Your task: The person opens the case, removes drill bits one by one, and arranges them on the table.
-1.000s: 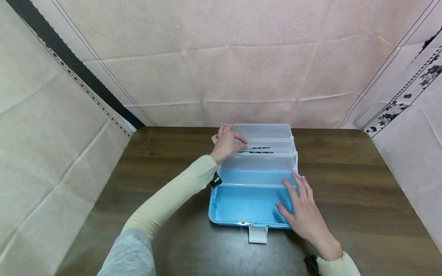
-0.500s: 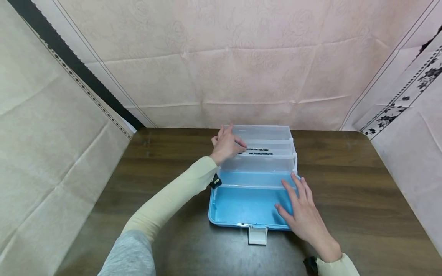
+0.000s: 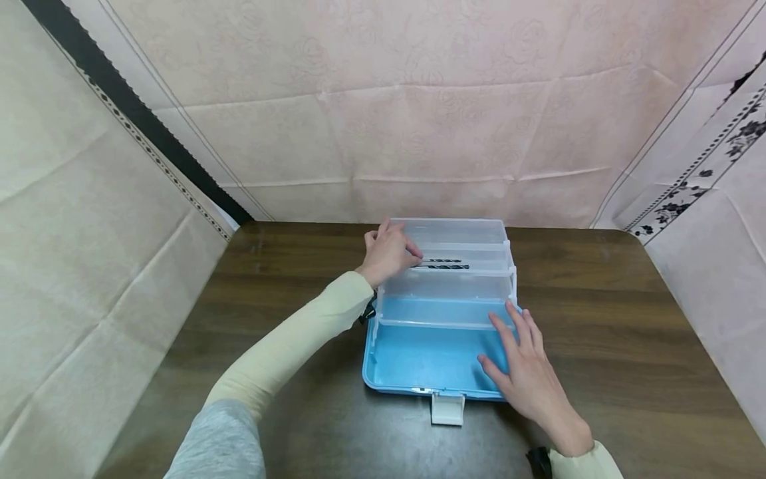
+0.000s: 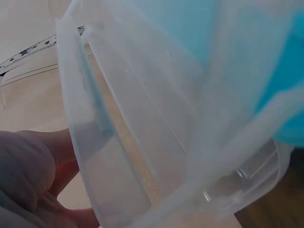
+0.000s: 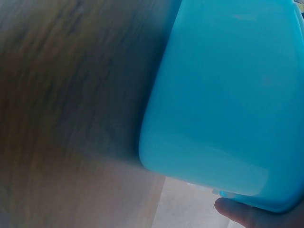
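Note:
A blue plastic toolbox (image 3: 437, 388) lies unfolded on the table, its translucent tiered trays (image 3: 445, 286) raised behind the base. My left hand (image 3: 389, 253) is at the left end of the upper trays. Its thumb and forefinger pinch the left ends of two dark, spiral-fluted drill bits (image 3: 445, 267), which point right across the tray. In the left wrist view, fingers (image 4: 64, 147) reach behind a tray wall (image 4: 128, 85); the drill bits cannot be made out there. My right hand (image 3: 529, 372) rests over the base's right rim, fingers spread and fairly straight. The right wrist view shows a fingertip (image 5: 230, 208) beside the blue toolbox.
A white latch (image 3: 447, 410) hangs from the toolbox's front edge. The brown wooden table (image 3: 287, 279) extends to both sides and to the front. Pale patterned cloth (image 3: 419, 133) stands behind the table, with more cloth at left and right.
My left hand has shifted slightly left, and the drill bits have moved left with it. The right hand and the toolbox stay nearly where they were.

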Tool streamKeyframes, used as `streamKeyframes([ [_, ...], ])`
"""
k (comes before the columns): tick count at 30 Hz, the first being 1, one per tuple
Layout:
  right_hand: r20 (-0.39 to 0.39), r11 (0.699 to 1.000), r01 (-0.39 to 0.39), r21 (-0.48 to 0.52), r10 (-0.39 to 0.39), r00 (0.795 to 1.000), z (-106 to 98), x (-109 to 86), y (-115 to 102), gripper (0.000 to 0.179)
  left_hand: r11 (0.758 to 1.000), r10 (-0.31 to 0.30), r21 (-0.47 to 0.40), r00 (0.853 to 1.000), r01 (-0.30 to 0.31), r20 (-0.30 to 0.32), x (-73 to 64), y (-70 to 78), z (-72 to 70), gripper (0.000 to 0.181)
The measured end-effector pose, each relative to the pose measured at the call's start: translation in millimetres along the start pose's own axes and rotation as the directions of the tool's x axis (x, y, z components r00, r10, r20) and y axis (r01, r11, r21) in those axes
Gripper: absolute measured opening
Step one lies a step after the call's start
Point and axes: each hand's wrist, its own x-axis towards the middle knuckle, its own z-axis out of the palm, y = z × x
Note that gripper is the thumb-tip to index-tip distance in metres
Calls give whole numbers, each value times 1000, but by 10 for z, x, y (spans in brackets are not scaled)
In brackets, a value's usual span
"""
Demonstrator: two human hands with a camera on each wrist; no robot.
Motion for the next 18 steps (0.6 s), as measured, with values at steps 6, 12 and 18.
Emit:
streamKeyframes([
  [6,-3,1000,6,-1,-6,1000,-4,-1,2,73,1000,22,18,999,-23,25,4,-15,-18,7],
  [12,-7,1000,10,2,-10,1000,-3,-2,10,73,991,79,107,996,-84,48,10,-11,-38,8],
  [18,-11,1000,11,3,-10,1000,-4,-3,5,73,985,90,140,993,-100,71,9,-4,-52,10],
])
